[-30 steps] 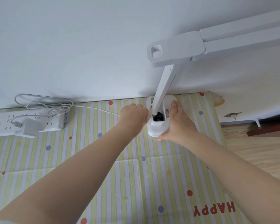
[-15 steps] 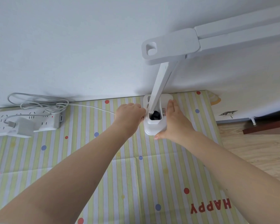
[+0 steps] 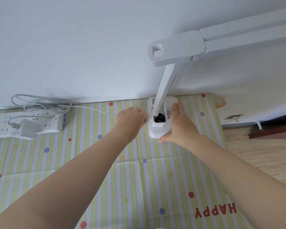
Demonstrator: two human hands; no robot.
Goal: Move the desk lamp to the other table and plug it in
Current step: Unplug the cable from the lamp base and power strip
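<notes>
The white desk lamp stands with its base [image 3: 156, 131] on the striped tablecloth [image 3: 139, 179], close to the wall. Its stem [image 3: 165, 86] rises to the flat head [image 3: 177, 47], which reaches off to the right. My left hand [image 3: 130, 119] is curled against the base's left side, closed on the end of a thin white cable [image 3: 92, 109]; the fingertips are hidden. My right hand [image 3: 180, 126] presses along the base's right side, with the thumb at its front corner. The cable runs left to a white adapter [image 3: 27, 128] plugged into a power strip [image 3: 51, 123].
The power strip lies along the wall at the far left, with loose loops of cable [image 3: 40, 103] behind it. The table ends just right of the lamp, and wooden floor [image 3: 262, 154] lies beyond. A white wall [image 3: 89, 47] backs the table.
Both hands stay at the lamp base and the lamp has not moved. Only the camera view has shifted slightly.
</notes>
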